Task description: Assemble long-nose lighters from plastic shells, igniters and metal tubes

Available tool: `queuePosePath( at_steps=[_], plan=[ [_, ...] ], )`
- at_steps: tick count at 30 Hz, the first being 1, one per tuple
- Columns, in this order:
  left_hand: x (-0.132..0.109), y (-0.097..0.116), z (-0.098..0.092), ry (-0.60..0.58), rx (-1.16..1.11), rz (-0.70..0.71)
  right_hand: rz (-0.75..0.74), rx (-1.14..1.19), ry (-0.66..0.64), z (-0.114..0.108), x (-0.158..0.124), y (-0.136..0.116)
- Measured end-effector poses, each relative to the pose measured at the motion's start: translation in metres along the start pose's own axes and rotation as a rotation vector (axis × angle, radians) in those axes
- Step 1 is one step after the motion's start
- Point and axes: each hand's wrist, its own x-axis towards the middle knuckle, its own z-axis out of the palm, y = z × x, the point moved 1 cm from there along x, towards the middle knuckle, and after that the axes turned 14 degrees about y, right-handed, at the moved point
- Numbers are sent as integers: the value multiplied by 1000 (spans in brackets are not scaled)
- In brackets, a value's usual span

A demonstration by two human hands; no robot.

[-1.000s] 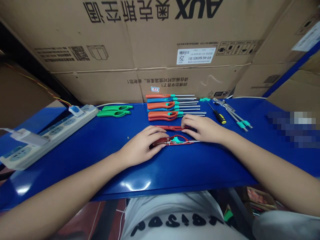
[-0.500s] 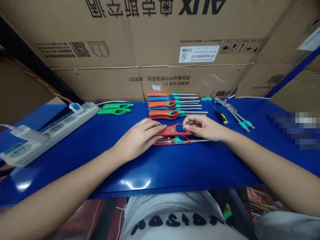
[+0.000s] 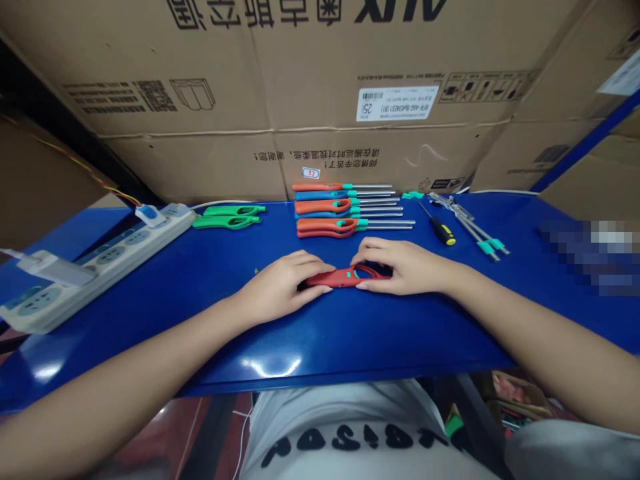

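Note:
A red lighter casing [image 3: 341,277] lies near the middle of the blue table, its two halves together. My left hand [image 3: 285,283] grips its left end between thumb and fingers. Around the looped right end, my right hand [image 3: 400,265] is closed with thumb below and fingers above. A small teal piece shows in the casing's top face and more teal inside the loop. The metal tube is hidden behind my right hand. Just beyond the hands, several orange and blue lighters [image 3: 325,227] with metal tubes lie in a stack of rows.
Green casings [image 3: 227,221] lie at the back left, beside a white power strip [image 3: 115,257] with plugs. A black and yellow screwdriver [image 3: 443,231], metal tubes with teal ends [image 3: 475,230] and teal pieces [image 3: 413,195] are at the back right. A cardboard wall [image 3: 310,87] stands behind the table [image 3: 320,347].
The upper red half has come down onto the lower one, covering the inner parts and wires. My right hand has shifted slightly lower, its thumb now on the near side.

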Motion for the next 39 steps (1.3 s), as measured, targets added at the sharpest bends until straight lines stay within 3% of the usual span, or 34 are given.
queuePosePath(
  at_steps=[24,39],
  plan=[
    [-1,5,-3,54,67,-38,-43,-103,4,1,1,-5],
    [-1,4,-5,-24,139,-46,-55,-157,-14,5,0,-5]
  ],
)
